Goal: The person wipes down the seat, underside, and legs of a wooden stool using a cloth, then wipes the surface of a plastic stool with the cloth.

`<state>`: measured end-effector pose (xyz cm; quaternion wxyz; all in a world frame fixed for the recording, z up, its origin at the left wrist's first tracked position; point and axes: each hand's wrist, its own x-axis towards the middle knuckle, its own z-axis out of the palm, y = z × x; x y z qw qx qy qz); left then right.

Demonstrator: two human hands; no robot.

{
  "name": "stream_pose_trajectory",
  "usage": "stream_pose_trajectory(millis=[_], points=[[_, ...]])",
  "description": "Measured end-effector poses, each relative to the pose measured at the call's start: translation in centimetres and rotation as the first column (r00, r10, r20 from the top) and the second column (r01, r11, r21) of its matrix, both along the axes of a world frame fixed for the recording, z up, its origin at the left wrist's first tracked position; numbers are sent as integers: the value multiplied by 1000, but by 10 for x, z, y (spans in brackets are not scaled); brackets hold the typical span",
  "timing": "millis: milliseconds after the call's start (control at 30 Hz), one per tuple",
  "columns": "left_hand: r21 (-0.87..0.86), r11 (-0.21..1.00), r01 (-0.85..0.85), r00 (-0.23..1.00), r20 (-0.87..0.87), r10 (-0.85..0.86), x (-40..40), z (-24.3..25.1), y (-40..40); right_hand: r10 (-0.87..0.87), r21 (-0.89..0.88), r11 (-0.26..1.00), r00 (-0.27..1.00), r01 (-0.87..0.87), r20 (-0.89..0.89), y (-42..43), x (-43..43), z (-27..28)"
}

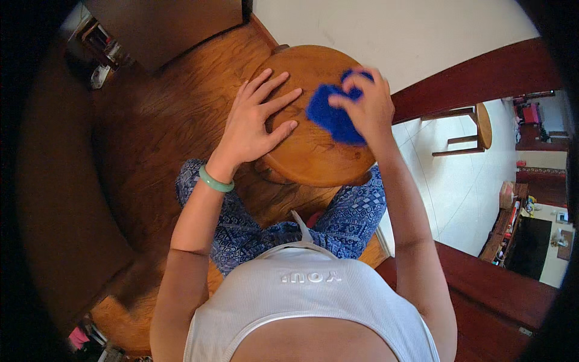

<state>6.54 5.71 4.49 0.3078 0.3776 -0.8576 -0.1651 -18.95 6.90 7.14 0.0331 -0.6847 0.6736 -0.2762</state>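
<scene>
In front of me stands a round wooden stool (312, 158), its top facing up between my knees. My left hand (255, 113) rests flat on the left part of the stool top, fingers spread, holding nothing. A green bangle circles that wrist. Bunched in my right hand (373, 102) is a blue cloth (332, 113), gripped between thumb and fingers over the right part of the top. The cloth and fingers are slightly blurred. Part of the cloth is hidden behind my right hand.
Brown wood-grain floor (135, 113) surrounds the stool. A white wall (398, 36) rises behind it. To the right, a dark red door frame (470, 68) borders a tiled room with another wooden stool (484, 126). A large brown panel (172, 27) stands at upper left.
</scene>
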Motion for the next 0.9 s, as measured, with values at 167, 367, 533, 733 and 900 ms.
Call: stream_pose_trajectory(millis=[167,367,533,733,900], points=[[-2,1000,-20,999,45,20,-1,2,-5,-51,-27,998,997,50,-52,-53,-3,-6],[18,1000,2,1000,-29,-1,-8,3,2,2,-48,999,999,0,48,49,-41,-3],[-1,1000,31,993,-113,-31,-5,-1,-3,-65,6,998,997,65,-46,-45,-29,0],[83,996,37,975,-221,-18,1,-13,-1,144,8,990,990,-144,10,-1,-17,-4],[26,999,46,982,-182,-41,-2,-11,0,174,13,985,983,-174,-51,48,24,13]])
